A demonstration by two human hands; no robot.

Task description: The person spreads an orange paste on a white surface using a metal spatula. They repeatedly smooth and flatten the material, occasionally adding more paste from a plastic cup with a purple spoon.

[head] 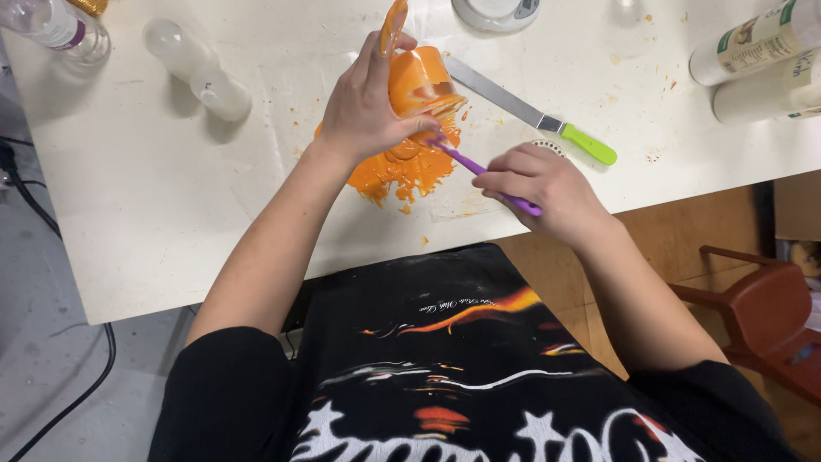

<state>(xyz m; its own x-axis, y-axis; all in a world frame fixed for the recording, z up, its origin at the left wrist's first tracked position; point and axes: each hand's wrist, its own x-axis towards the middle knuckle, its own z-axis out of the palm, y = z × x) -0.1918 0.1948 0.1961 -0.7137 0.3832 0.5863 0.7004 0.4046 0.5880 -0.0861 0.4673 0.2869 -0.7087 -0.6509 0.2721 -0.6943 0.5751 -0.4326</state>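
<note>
The head view looked down on a white tabletop (pixel 171 197), smeared with small orange flecks, above a grey floor at the left of the frame and a wooden floor at the right, where part of a reddish-brown chair (pixel 761 316) showed.

Near the upper middle of the frame, the left hand (pixel 363 107) was wrapped around an orange cup (pixel 419 81), tipped on its side with its mouth facing down and right. That grip was closed on the cup, fingers curled round its wall. A thin orange strip (pixel 392 26) stood up behind the fingers; what it was could not be told.

Just below the cup lay a thick orange puddle (pixel 402 171) on the tabletop, touching the cup's lip. The right hand (pixel 543 192), at centre right, pinched a slim purple tool (pixel 479 169) between thumb and fingers, its tip reaching into the cup's mouth.

Judging by this, most of the orange paste was already out on the tabletop, while a coating clung inside the cup and around its rim, left to be scraped.

Further off, a metal palette knife with a green handle (pixel 547 124) lay to the right of the cup, untouched. Two clear bottles (pixel 201 73) lay at the upper left, another bottle (pixel 60 26) in the corner, and two white containers (pixel 761 60) at the upper right. A round white object (pixel 496 10) sat at the top edge.
</note>
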